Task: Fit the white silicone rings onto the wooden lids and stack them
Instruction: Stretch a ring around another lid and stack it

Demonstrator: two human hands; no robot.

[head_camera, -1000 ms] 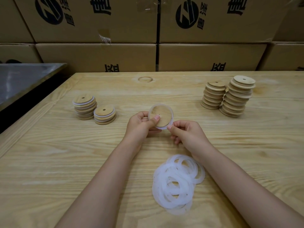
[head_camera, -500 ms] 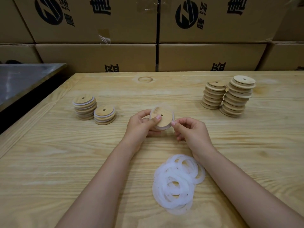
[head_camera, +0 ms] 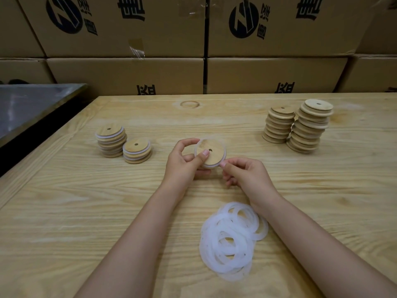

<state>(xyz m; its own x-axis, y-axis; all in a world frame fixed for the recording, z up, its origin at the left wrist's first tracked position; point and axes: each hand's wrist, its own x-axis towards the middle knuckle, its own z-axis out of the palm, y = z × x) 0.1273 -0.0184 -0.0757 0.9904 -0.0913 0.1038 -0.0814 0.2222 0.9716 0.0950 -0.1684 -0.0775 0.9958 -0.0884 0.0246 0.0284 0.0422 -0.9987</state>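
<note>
My left hand (head_camera: 184,164) holds a round wooden lid (head_camera: 212,154) just above the table's middle, thumb on its face near the small hole. A white silicone ring (head_camera: 223,157) runs around the lid's edge, and my right hand (head_camera: 247,176) pinches that ring at the lower right. A loose pile of white rings (head_camera: 231,239) lies near my right forearm. Two low stacks of ringed lids (head_camera: 111,140) (head_camera: 137,150) stand on the left. Two taller stacks of bare lids (head_camera: 279,124) (head_camera: 309,125) stand on the right.
The wooden table (head_camera: 86,211) spreads wide around the work. Cardboard boxes (head_camera: 129,39) form a wall along its far edge. A dark metal surface (head_camera: 28,106) lies beyond the table's left edge.
The lid has tilted from facing me with the ring loose around it to lying flatter, its hole now visible. The ring sits closer around its edge; both hands shifted slightly.
</note>
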